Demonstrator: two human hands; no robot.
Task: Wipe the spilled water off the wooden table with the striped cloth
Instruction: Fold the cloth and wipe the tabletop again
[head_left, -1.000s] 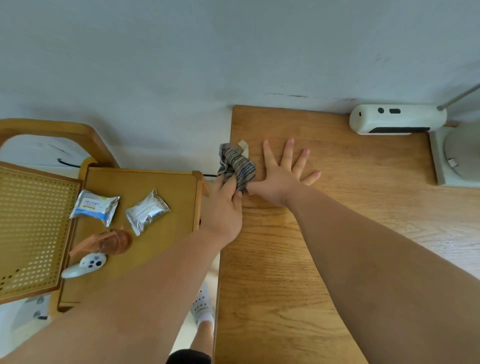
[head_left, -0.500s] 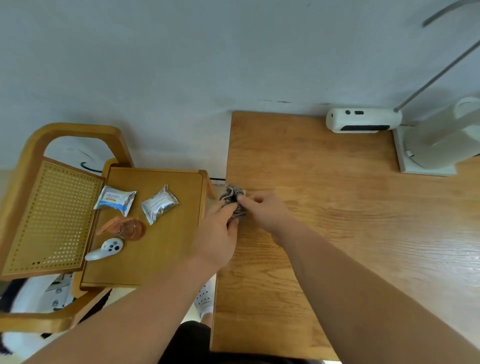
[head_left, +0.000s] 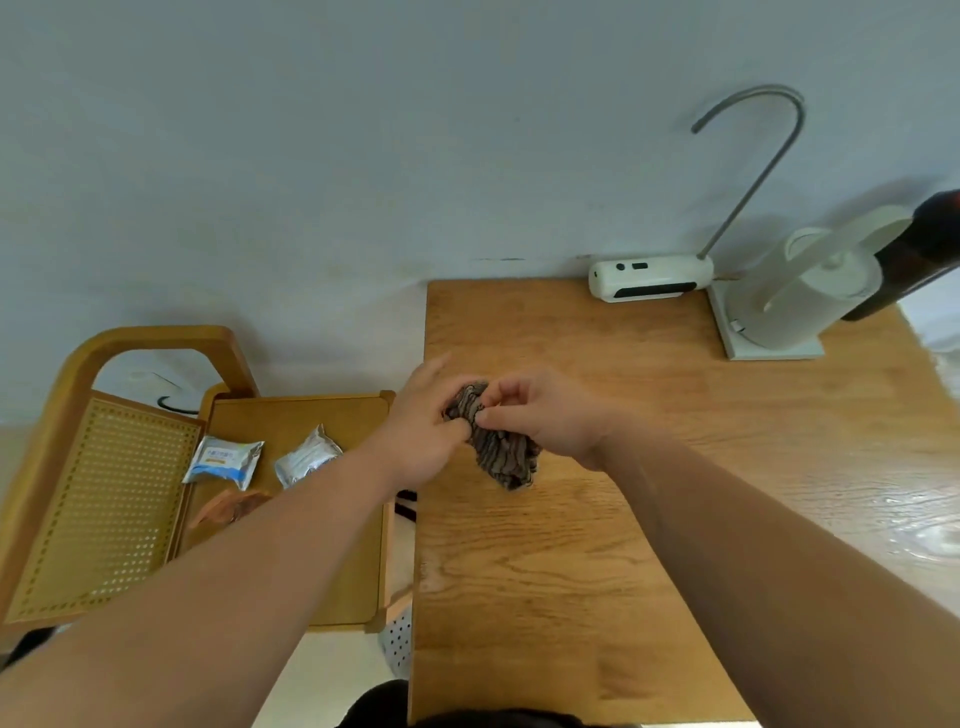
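The striped cloth, grey-brown and bunched, hangs between both hands just above the left part of the wooden table. My left hand pinches its upper left end. My right hand grips its top with curled fingers, and the loose end droops toward the tabletop. Spilled water glistens as a wet patch at the table's right edge, well away from the cloth.
At the back right stand a white device, a white base with a paper-towel roll and a curved metal tube. Left of the table is a wooden chair carrying two snack packets and a brown wrapper.
Both hands lifted the cloth off the table's left edge and carried it a little to the right. The view has pulled back, and the wet patch now shows at the right.
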